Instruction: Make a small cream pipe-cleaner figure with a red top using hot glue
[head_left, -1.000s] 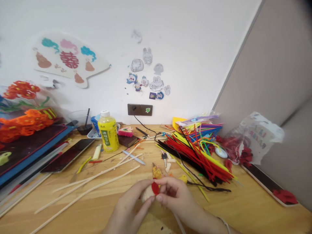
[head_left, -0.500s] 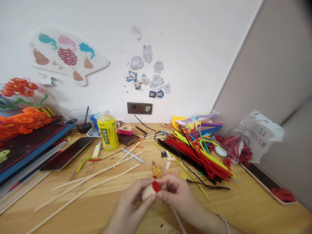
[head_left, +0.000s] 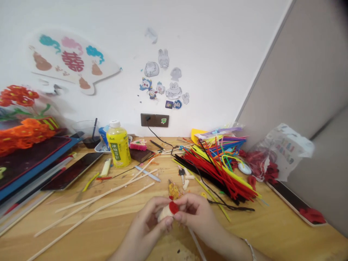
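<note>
Low in the middle of the head view, my left hand (head_left: 148, 222) is closed around a small cream-coloured fuzzy piece with a red top (head_left: 173, 207). My right hand (head_left: 196, 212) pinches the red side of the same piece with thumb and forefinger. A pale strip (head_left: 197, 243) runs down from beneath my right hand; where its upper end goes is hidden. Just beyond my fingertips lies a yellow object with a dark pointed tip (head_left: 173, 189), partly covered by the hands. Cream fuzzy stems (head_left: 92, 214) lie on the table to the left.
Red, black and yellow pipe cleaners (head_left: 217, 170) are heaped at right, beside a clear bag (head_left: 288, 152). A key (head_left: 181, 173) and cream bits (head_left: 186, 184) lie ahead. A yellow bottle (head_left: 119, 146), a tablet (head_left: 73, 171) and orange fuzzy flowers (head_left: 24, 136) are at left.
The view has shifted slightly, so the scene sits a little further left. Both hands keep their hold on the cream and red piece, with barely any movement.
</note>
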`<state>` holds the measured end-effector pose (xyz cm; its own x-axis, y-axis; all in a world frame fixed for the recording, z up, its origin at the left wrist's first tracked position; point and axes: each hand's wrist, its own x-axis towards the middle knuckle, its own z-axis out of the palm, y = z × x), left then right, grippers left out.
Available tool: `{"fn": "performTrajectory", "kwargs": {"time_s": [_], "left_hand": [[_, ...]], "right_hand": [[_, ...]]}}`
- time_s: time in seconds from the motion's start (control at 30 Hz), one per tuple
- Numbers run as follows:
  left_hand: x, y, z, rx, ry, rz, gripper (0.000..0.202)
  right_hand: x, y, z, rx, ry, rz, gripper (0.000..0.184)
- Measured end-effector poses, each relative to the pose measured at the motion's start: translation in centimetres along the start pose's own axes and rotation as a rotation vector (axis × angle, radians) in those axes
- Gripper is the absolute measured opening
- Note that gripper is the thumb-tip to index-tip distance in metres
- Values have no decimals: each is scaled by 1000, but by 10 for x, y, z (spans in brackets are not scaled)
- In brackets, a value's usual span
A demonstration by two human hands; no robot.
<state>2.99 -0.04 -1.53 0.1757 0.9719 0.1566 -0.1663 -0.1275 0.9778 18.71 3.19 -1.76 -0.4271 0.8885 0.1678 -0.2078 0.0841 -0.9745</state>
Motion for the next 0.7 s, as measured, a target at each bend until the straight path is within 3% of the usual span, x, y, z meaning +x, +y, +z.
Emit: {"fn": "performTrajectory", "kwargs": {"time_s": [0.2, 0.43, 0.7], "left_hand": [[0, 1, -1, -39, -26, -20, 18], [0, 2, -1, -65, -56, -34, 18], [1, 2, -1, -125, -76, -64, 21]], "right_hand": [[-1, -2, 0, 0, 4, -9, 24], [-3, -6, 1, -155, 77, -16, 28], [-2, -9, 1, -119, 2, -47, 25]]}}
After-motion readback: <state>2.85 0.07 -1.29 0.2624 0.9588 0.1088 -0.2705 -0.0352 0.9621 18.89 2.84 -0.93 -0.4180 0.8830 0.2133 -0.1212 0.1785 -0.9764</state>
